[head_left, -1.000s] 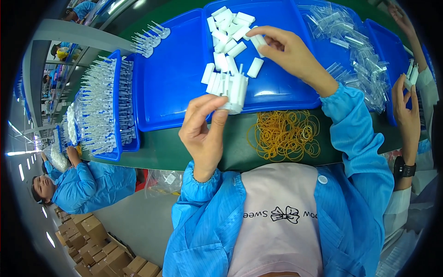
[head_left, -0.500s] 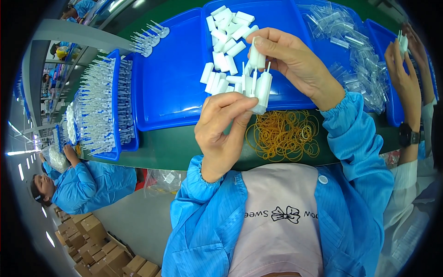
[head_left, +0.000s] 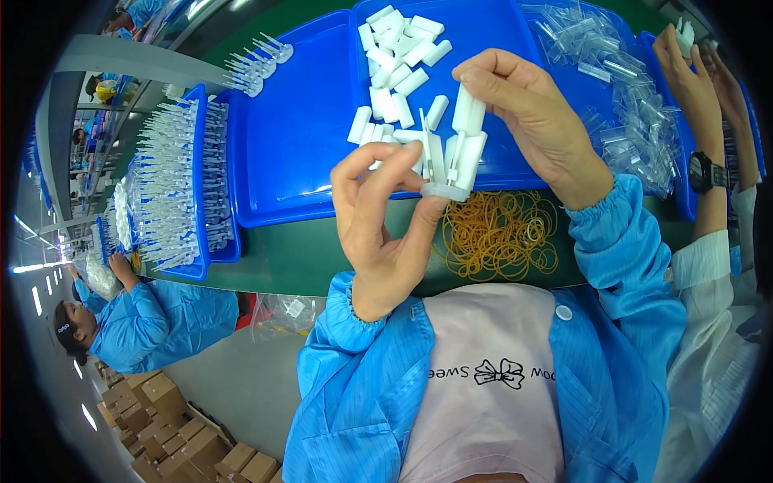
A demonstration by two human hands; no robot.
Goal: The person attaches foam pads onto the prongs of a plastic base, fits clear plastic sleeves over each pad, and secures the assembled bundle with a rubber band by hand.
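So your biggest thing here is the green table [head_left: 306, 253], bending across the view, with grey floor [head_left: 241, 366] and a heap of cardboard boxes [head_left: 181, 427] down at lower left; too many overlap to count. One co-worker in blue [head_left: 157, 326] is beside the table at far left, and another's watch-wearing arm [head_left: 710, 209] comes in at right, body mostly cut off by the dark rim.

Across the table you've got four big blue trays: the left one [head_left: 298, 161] with a small cluster of pin pieces [head_left: 259, 66] at its far corner, the middle one [head_left: 519, 161] with roughly two dozen white blocks [head_left: 398, 68], one of clear plastic pieces [head_left: 636, 121], and a far-right one [head_left: 683, 181] partly hidden. A crowded rack of white pin pieces [head_left: 173, 189] is at left. Rubber bands [head_left: 503, 237] sit tangled, uncountable.

Your left hand [head_left: 378, 221] pinches one pale round base [head_left: 445, 191] over the middle tray's near edge; at least two pins show. Your right hand [head_left: 531, 109] has one white sleeve [head_left: 469, 110] between thumb and fingers, just above it. Can't tell if a pin's inside it.
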